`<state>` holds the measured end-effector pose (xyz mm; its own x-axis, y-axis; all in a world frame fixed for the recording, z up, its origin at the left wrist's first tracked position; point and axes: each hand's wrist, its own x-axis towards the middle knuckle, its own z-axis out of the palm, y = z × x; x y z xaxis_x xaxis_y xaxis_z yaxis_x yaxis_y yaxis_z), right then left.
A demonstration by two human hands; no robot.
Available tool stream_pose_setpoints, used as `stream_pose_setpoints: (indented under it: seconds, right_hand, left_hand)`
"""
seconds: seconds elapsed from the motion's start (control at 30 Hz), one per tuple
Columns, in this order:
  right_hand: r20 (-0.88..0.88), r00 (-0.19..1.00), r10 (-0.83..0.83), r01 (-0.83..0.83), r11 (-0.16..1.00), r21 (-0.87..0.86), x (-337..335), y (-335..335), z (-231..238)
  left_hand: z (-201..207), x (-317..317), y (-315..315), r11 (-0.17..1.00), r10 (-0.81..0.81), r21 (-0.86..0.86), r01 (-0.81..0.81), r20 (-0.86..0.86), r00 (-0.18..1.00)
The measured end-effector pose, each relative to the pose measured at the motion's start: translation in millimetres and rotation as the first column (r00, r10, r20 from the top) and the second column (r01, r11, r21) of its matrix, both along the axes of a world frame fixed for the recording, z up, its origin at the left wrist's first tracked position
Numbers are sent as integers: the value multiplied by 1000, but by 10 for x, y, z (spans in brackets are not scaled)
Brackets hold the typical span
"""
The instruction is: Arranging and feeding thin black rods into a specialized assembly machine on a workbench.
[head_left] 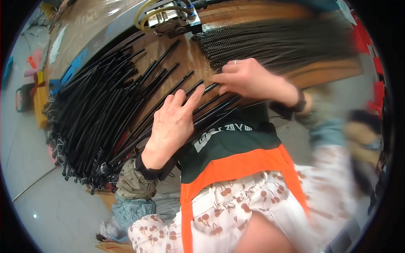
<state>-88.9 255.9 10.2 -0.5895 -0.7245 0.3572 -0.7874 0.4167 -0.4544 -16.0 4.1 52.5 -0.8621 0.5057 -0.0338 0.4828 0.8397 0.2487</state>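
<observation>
Left fingers: your left hand [171, 126] lies flat, fingers spread and nearly straight, pressing down on the loose black tubes [202, 110]; it grips nothing.
Right fingers: your right hand [249, 78] is curled narrow, thumb and forefinger pinched on the upper end of one or two of the same tubes. Whether it holds one or two you cannot tell; the frame is blurred there.
Tubes, place: the loose black tubes lie on the brown workbench [190, 59], under both hands, just on your side of the metal fixture [171, 19].
Long axis: they run on a diagonal, from their upper ends nearest the fixture down and to your left, away from it toward the bench edge.
Direction from fingers: the pinched end sits at your right fingertips; the rest of the length passes under your left fingers and on past your left wrist.
Nearer hand: your right is nearer the tube ends and the fixture; your left is nearer the middle of their length.
Big bundle: to the left of the fixture, a thick heap of black tubes [93, 114] lies on much the same slant, just beside your left hand.
Coiled stock: to the right of the fixture, a stack of dark ribbed spring-like lengths [270, 40] lies just beyond your right hand, running off to the right.
</observation>
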Motion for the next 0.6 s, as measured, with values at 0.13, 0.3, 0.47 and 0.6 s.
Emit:
stream_pose_setpoints:
  seconds: [0.13,0.3,0.47,0.6]
  right_hand:
    - [-41,999,4,-3,1000,11,50,54,-45]
    - [53,997,-63,71,982,-174,81,106,-79]
    - [200,975,-99,154,947,-282,130,76,-7]
    - [275,957,-96,181,936,-302,108,108,-21]
  left_hand:
    - [99,52,-105,999,36,29,-41,149,988]
    - [224,174,-317,959,75,262,-111,145,987]
    - [-86,47,117,953,71,303,-17,-169,983]
    - [75,-18,141,968,56,252,-17,-151,987]
